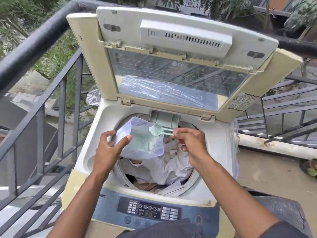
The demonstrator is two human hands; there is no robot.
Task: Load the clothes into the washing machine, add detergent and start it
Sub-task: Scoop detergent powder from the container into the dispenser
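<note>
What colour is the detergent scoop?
Pale translucent green; the scoop, pinched by the right hand, shows in the head view.

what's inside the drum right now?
The drum holds a heap of white and pale clothes, with a brown piece at the front. The detergent container, held over the opening by the left hand, covers the back left; deeper layers are hidden.

washing machine [214, 152] lid [171, 48] up, white clothes [171, 165] in drum | left hand [109, 150] grips clear detergent tub [142, 140], tilted over drum, powder inside | right hand [192, 143] pinches green scoop [157, 130] by handle, heaped bowl above tub, just in front of open detergent drawer [163, 119] | control panel [151, 212] nearest person
</note>
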